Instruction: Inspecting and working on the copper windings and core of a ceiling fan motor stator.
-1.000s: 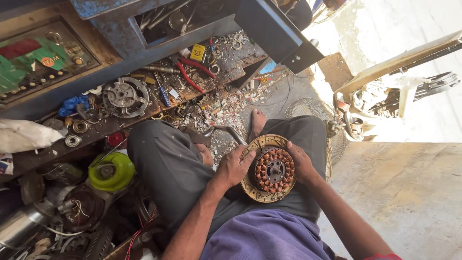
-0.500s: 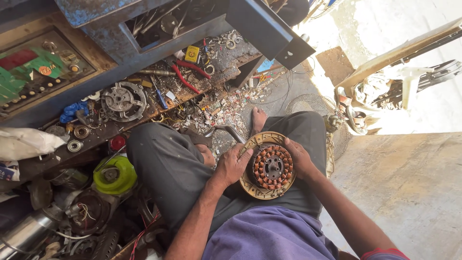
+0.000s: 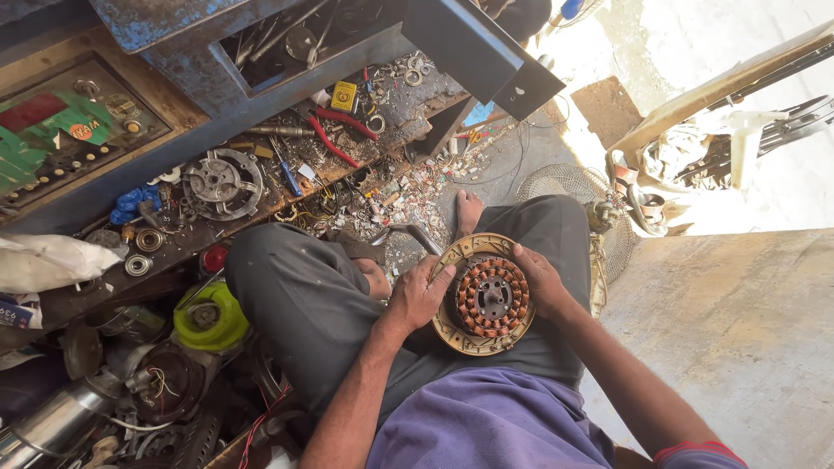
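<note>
A round fan motor stator (image 3: 486, 295), copper windings inside a gold-coloured metal ring, rests on my lap between both hands. My left hand (image 3: 420, 293) grips its left rim with the fingers over the edge. Along the right rim my right hand (image 3: 539, 276) holds it, fingers curled on the top right. I sit cross-legged in dark grey trousers, one bare foot (image 3: 467, 212) on the floor just beyond the stator.
A low wooden bench (image 3: 287, 187) holds a grey motor housing (image 3: 215, 181), red-handled pliers (image 3: 334, 139), bearings and scraps. A lime-green motor part (image 3: 208, 317) and metal clutter lie at the left. A wire fan guard (image 3: 569, 187) lies beyond my knee; a concrete slab (image 3: 738, 339) is on the right.
The hands and stator keep the same hold on the lap. The view has shifted slightly; nothing else has visibly moved.
</note>
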